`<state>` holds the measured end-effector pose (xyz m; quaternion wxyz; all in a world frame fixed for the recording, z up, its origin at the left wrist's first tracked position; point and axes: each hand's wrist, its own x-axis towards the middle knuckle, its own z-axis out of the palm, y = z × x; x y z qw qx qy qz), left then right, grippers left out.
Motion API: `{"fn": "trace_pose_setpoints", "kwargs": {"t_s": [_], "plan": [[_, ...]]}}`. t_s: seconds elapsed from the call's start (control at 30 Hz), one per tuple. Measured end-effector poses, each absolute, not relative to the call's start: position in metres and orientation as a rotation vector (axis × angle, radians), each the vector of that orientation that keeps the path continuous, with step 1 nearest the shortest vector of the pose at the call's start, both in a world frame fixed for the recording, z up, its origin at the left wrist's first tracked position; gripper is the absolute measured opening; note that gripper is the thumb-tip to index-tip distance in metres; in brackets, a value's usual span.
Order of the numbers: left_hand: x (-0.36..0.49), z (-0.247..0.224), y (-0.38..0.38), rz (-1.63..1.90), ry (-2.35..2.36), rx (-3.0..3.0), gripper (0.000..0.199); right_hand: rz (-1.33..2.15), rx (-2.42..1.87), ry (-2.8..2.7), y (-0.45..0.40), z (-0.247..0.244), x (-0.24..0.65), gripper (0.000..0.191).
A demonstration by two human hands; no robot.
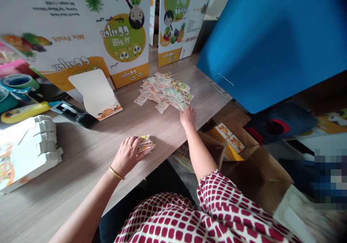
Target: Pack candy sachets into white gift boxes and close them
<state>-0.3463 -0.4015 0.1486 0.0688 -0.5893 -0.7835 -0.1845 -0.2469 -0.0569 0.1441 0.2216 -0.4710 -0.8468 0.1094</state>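
Note:
My left hand (127, 152), with a gold bangle at its wrist, is closed round a small bundle of printed packets (148, 144) on the tabletop. Farther off, a loose heap of small flat packets (164, 89) in pale orange, green and white is spread on the table. At the heap's near right edge is my right hand (188, 115), its fingers curled down onto the packets. Its fingertips are hidden, so what it pinches does not show. Between the heap and the left side stands a small white display box (97, 95) with its lid raised.
Large printed cartons (126, 50) stand along the back. A blue panel (271, 44) rises at the right. On the left are stacked white boxes (27, 152), a black tool (74, 113) and tape rolls (18, 82). An open brown carton (260, 167) sits below the table's right edge.

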Motion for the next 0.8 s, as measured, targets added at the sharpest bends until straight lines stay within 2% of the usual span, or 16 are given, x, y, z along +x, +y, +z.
{"fn": "trace_pose_setpoints", "kwargs": {"t_s": [0.07,0.2,0.3,0.37,0.43,0.5,0.57,0.63,0.73,0.8], "plan": [[-0.345,0.148,-0.402,-0.556,-2.38,-1.755,0.043,0.324,-1.33,-2.349,-0.046,0.147,-0.239,0.015],[-0.34,0.153,-0.401,-0.511,-2.308,-1.733,0.036,0.372,-1.163,-2.423,-0.07,0.161,-0.233,0.02],[-0.339,0.16,-0.399,-0.503,-2.233,-1.705,0.03,0.611,-0.625,-2.625,-0.138,0.166,-0.251,0.019],[-0.341,0.163,-0.399,-0.477,-2.225,-1.726,0.032,0.811,-0.145,-2.785,-0.18,0.166,-0.268,0.018],[-0.343,0.163,-0.4,-0.426,-2.262,-1.767,0.037,0.951,0.147,-2.894,-0.196,0.166,-0.284,0.019],[-0.345,0.16,-0.403,-0.408,-2.331,-1.784,0.04,0.91,0.0,-2.959,-0.175,0.167,-0.294,0.024],[-0.347,0.154,-0.406,-0.468,-2.377,-1.77,0.045,0.647,-0.497,-2.925,-0.126,0.171,-0.298,0.033],[-0.347,0.148,-0.408,-0.574,-2.378,-1.729,0.055,0.478,-0.79,-2.843,-0.069,0.175,-0.298,0.05],[-0.348,0.144,-0.41,-0.664,-2.353,-1.702,0.064,0.37,-0.894,-2.852,-0.003,0.181,-0.291,0.059],[-0.35,0.145,-0.409,-0.643,-2.357,-1.735,0.057,0.327,-0.851,-2.888,0.018,0.184,-0.287,0.051]]}}
